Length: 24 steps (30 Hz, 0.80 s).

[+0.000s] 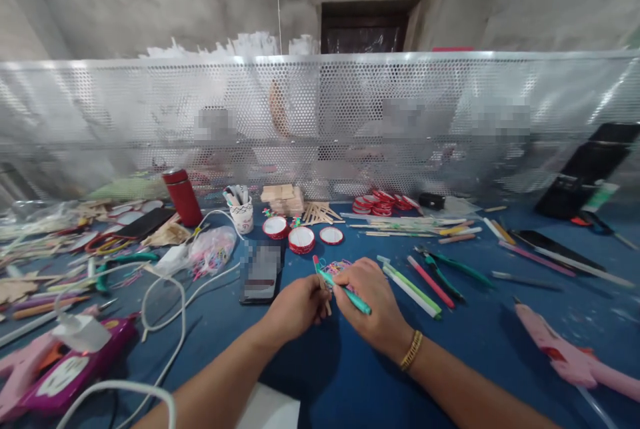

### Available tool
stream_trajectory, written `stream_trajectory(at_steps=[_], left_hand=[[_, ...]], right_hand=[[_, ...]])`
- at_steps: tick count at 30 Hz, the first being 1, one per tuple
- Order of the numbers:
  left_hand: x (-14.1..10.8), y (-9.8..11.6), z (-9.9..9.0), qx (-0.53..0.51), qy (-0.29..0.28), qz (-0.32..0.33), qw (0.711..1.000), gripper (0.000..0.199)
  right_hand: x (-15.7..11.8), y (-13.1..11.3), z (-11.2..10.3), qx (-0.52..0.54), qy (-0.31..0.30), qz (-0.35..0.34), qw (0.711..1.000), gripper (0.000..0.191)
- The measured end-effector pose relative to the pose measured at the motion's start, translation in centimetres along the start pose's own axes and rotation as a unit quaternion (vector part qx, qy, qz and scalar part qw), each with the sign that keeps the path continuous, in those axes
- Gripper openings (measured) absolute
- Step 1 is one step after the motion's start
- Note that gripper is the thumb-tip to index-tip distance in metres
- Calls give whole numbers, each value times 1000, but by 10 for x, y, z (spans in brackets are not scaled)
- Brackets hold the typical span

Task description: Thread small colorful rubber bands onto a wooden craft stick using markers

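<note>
My right hand (373, 305), with a gold-coloured bracelet at its wrist, is closed around a teal marker pen (357, 300). The pen's tip points up and left, toward my left hand (299, 309). That hand is pinched shut on a small wooden stick (328, 307), mostly hidden by the fingers. A small red tip (315, 260) shows just above the fingers; I cannot tell what it belongs to. Behind the hands lies a pile of thin coloured loops (341, 268). Round red-rimmed discs (301, 239) sit a little farther back, and a phone (261, 274) lies left of my left hand.
Right of my hands are pens (431, 281), green-handled pliers (443, 272) and a pink glue gun (555, 345). Wooden sticks (284, 199), a pen cup (242, 215) and a red flask (182, 197) stand before a perforated metal screen (320, 102). A white cable (183, 322) loops at left.
</note>
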State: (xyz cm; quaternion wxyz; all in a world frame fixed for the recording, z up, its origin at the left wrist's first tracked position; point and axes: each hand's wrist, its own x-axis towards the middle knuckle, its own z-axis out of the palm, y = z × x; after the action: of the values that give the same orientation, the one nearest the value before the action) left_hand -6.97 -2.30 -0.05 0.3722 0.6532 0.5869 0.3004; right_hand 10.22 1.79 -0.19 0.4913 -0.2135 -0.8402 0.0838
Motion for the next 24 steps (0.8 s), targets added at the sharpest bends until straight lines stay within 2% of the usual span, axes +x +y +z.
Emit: stream_trajectory(at_steps=[3,9,24], left_hand=[[1,-2,0,-3,1,-10,1000,25],[4,-5,1,-24,-7,-6,1000,26],[5,-2,-1,-10,-9,22,1000,21]], right_hand=[[0,1,0,-12,-9,-3,1000,5],[1,2,-2,-20,11,9,1000,6],[-2,2,1,-32,-27,7,999,6]])
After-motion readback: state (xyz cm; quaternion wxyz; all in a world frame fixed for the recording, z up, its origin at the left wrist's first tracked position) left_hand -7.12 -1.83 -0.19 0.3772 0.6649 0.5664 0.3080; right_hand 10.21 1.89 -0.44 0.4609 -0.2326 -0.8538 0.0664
